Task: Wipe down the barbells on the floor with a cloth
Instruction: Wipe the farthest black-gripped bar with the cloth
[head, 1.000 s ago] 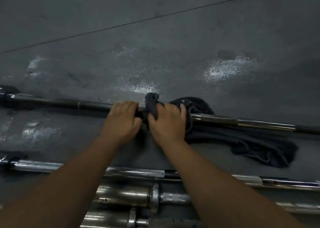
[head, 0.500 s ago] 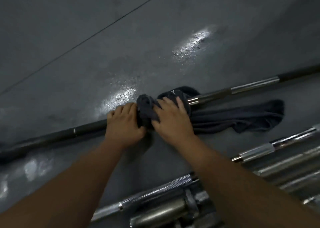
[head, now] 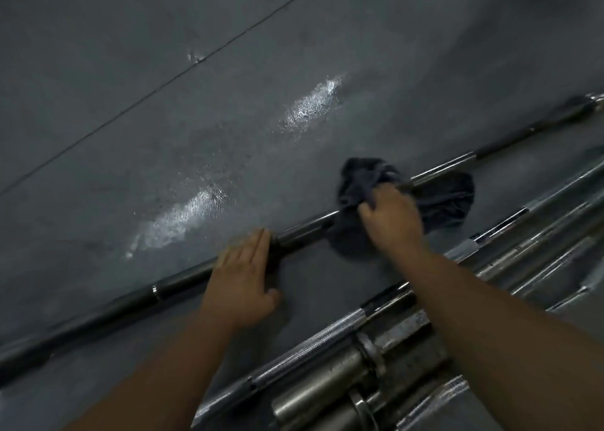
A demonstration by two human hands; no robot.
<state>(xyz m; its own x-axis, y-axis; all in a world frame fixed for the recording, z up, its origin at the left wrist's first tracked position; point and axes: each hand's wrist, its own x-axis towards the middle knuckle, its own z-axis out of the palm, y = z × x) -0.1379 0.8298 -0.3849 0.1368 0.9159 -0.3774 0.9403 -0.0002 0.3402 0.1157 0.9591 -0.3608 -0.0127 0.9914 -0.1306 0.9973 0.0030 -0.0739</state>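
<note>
Here, a dark barbell (head: 304, 231) lies on the grey floor (head: 196, 120), running across the view from 8 o'clock to 2 o'clock. The left hand (head: 242, 277) rests flat on its shaft just below centre, fingers straight and side by side, thumb spread toward the person, so nothing is clasped. Toward 2 o'clock from it, with a bare stretch of bar between, the right hand (head: 392, 219) bunches a dark grey cloth (head: 366, 177) against the same shaft, fingers curled into the fabric. The cloth wraps the bar, and a loose tail spreads on the floor beyond the hand at 3 o'clock. 2 shiny patches of glare mark the floor at 10 and 12 o'clock. Chrome barbells (head: 327, 332) lie packed together from 5 to 3 o'clock, partly under the right forearm.
</note>
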